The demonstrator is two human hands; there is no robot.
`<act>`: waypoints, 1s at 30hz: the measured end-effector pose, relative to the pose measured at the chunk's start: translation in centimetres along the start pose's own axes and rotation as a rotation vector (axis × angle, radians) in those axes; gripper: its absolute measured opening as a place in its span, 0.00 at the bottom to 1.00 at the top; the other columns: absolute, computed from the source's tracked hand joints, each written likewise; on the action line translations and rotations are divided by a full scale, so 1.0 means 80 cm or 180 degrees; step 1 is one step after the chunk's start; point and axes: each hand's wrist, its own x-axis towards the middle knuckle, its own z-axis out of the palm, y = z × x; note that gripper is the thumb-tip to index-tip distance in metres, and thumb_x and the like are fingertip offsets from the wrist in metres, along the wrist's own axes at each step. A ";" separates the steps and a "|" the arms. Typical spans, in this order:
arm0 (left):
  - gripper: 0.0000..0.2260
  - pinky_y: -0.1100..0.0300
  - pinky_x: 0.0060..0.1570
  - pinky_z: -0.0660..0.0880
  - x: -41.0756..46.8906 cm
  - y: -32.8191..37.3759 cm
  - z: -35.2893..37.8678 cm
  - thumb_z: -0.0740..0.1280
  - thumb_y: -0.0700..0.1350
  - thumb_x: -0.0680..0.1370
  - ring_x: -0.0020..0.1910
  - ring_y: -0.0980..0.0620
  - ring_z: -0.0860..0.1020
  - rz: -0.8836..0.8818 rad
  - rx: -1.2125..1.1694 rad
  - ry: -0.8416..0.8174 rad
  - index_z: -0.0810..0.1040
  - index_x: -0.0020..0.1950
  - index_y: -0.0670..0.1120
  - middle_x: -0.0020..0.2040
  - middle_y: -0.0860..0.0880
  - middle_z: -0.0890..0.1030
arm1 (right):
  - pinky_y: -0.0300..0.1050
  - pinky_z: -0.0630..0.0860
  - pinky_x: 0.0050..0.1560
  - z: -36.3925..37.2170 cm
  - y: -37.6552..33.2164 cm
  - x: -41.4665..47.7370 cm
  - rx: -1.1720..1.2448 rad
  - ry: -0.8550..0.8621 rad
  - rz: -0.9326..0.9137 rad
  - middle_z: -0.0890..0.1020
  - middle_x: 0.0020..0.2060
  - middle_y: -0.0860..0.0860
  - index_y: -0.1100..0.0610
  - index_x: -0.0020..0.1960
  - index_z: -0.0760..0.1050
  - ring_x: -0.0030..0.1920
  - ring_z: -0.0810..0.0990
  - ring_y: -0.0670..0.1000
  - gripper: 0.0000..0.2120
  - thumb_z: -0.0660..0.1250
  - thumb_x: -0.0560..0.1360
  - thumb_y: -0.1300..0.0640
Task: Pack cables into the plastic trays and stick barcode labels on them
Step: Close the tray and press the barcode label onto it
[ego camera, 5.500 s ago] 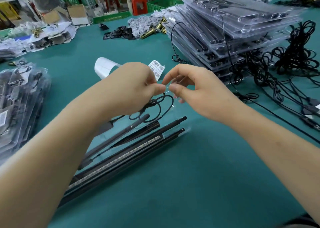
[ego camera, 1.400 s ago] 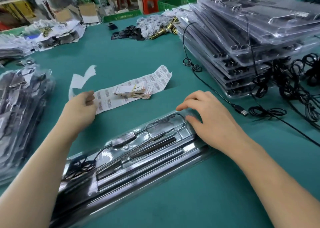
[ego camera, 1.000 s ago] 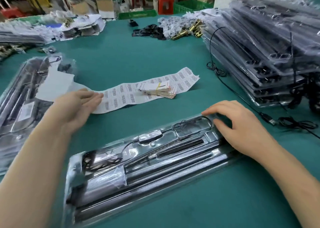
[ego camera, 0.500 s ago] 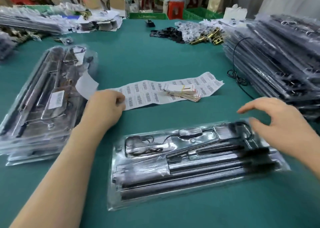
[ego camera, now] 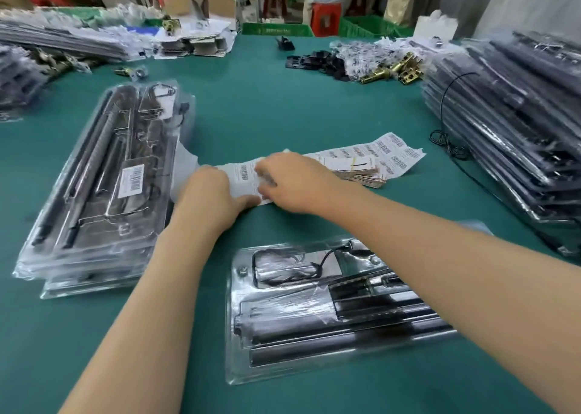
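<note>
Stretching left to right, label strip [ego camera: 396, 158] is clasped by left hand [ego camera: 208, 200]; grip of right hand [ego camera: 298, 184] unclear.

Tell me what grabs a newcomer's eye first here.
The left hand and right hand meet on the label sheet mid-table. A packed tray lies nearest, partly under the right forearm. Tray stacks flank the scene: left stack with a label on top, taller right stack.
</note>
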 end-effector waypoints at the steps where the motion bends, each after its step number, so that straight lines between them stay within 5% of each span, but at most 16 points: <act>1: 0.24 0.51 0.46 0.69 0.000 0.001 -0.001 0.73 0.62 0.75 0.51 0.39 0.76 0.0036 0.0042 0.0023 0.79 0.50 0.39 0.49 0.39 0.76 | 0.52 0.76 0.54 0.006 0.002 0.002 -0.0075 -0.0020 0.0030 0.81 0.57 0.55 0.57 0.55 0.76 0.61 0.77 0.59 0.09 0.62 0.80 0.53; 5: 0.23 0.53 0.38 0.61 -0.001 0.000 -0.003 0.75 0.61 0.73 0.41 0.44 0.70 0.0007 -0.0103 0.0113 0.72 0.36 0.44 0.35 0.48 0.69 | 0.52 0.74 0.59 0.019 0.007 0.001 0.0032 0.0178 0.0039 0.79 0.68 0.51 0.48 0.69 0.76 0.66 0.76 0.56 0.16 0.62 0.82 0.51; 7: 0.21 0.53 0.37 0.65 -0.001 -0.002 -0.003 0.75 0.60 0.73 0.40 0.43 0.72 -0.0007 -0.0165 0.0181 0.76 0.38 0.42 0.36 0.47 0.74 | 0.50 0.74 0.58 0.021 0.005 0.001 0.0063 0.0286 0.0001 0.78 0.69 0.49 0.44 0.70 0.75 0.67 0.76 0.55 0.17 0.61 0.82 0.50; 10: 0.20 0.50 0.44 0.76 -0.001 -0.003 -0.003 0.76 0.56 0.73 0.47 0.39 0.79 -0.0008 -0.0386 0.0231 0.84 0.51 0.40 0.46 0.40 0.83 | 0.49 0.74 0.51 0.025 0.002 0.007 0.0133 0.0409 0.0074 0.82 0.62 0.50 0.44 0.64 0.80 0.62 0.79 0.55 0.14 0.62 0.82 0.48; 13: 0.15 0.49 0.46 0.75 -0.003 0.002 -0.002 0.75 0.54 0.74 0.50 0.40 0.78 0.0109 -0.0679 0.0238 0.86 0.54 0.45 0.48 0.39 0.81 | 0.46 0.71 0.44 0.023 -0.007 0.018 0.0553 0.0661 0.0278 0.85 0.52 0.49 0.47 0.55 0.84 0.55 0.81 0.55 0.11 0.65 0.80 0.46; 19: 0.14 0.52 0.53 0.74 0.000 -0.001 0.000 0.74 0.50 0.75 0.59 0.43 0.77 0.0152 -0.0977 0.0222 0.85 0.60 0.56 0.60 0.45 0.80 | 0.47 0.79 0.47 0.022 -0.012 0.034 0.1314 0.0770 0.0608 0.87 0.45 0.49 0.51 0.46 0.86 0.49 0.83 0.52 0.10 0.72 0.76 0.45; 30: 0.18 0.56 0.45 0.73 0.005 -0.006 0.005 0.75 0.50 0.74 0.51 0.45 0.78 0.0098 -0.1121 0.0158 0.84 0.63 0.56 0.59 0.47 0.80 | 0.52 0.80 0.48 0.030 -0.009 0.045 0.1574 0.0618 0.0810 0.87 0.40 0.53 0.53 0.44 0.88 0.46 0.82 0.55 0.10 0.70 0.77 0.51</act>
